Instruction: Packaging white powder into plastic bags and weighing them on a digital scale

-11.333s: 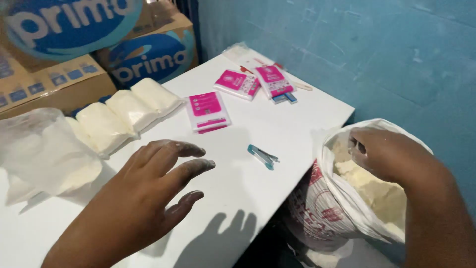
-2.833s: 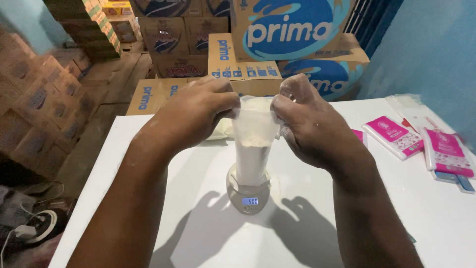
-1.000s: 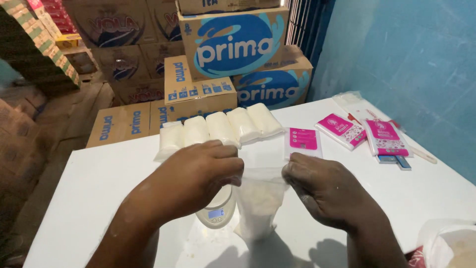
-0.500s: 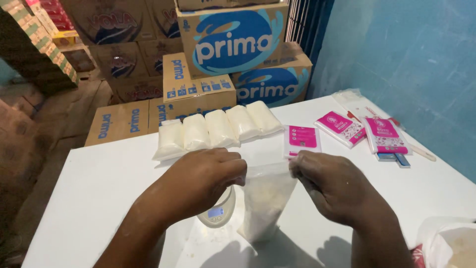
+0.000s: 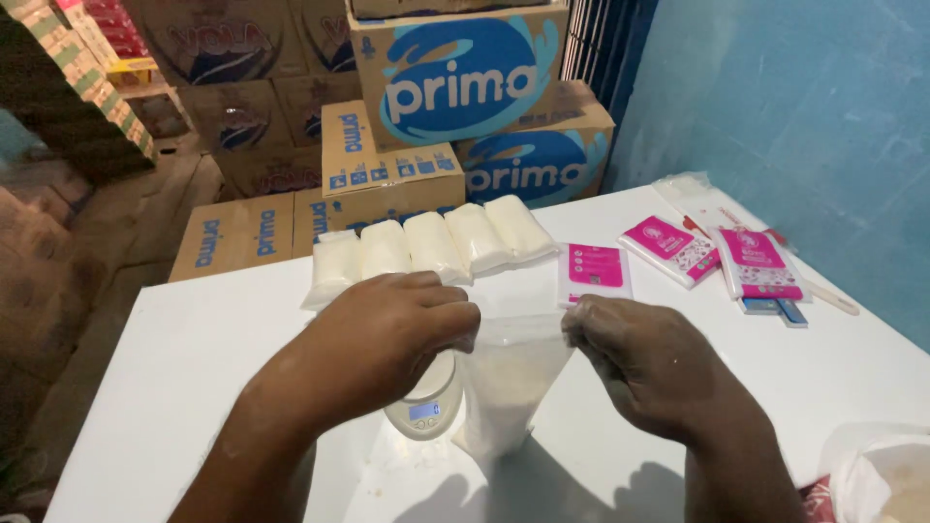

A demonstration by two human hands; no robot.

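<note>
Both my hands hold a clear plastic bag [image 5: 509,387] partly filled with white powder, upright on the white table [image 5: 194,349]. My left hand [image 5: 387,339] pinches the bag's top left corner, and my right hand [image 5: 649,363] pinches the top right corner, stretching the mouth flat. A small round digital scale [image 5: 426,407] sits just left of the bag, partly under my left hand. Behind my hands lies a row of several filled white bags [image 5: 426,247].
Pink packets [image 5: 593,271] [image 5: 673,249] [image 5: 756,263] lie at the right, with a small blue item [image 5: 775,310]. A large open sack of powder [image 5: 882,479] is at the bottom right corner. Stacked cardboard boxes [image 5: 455,87] stand behind the table, a blue wall to the right.
The bag has come off the scale and now stands on the table to its right. My hands have spread slightly apart, pulling its top edge taut.
</note>
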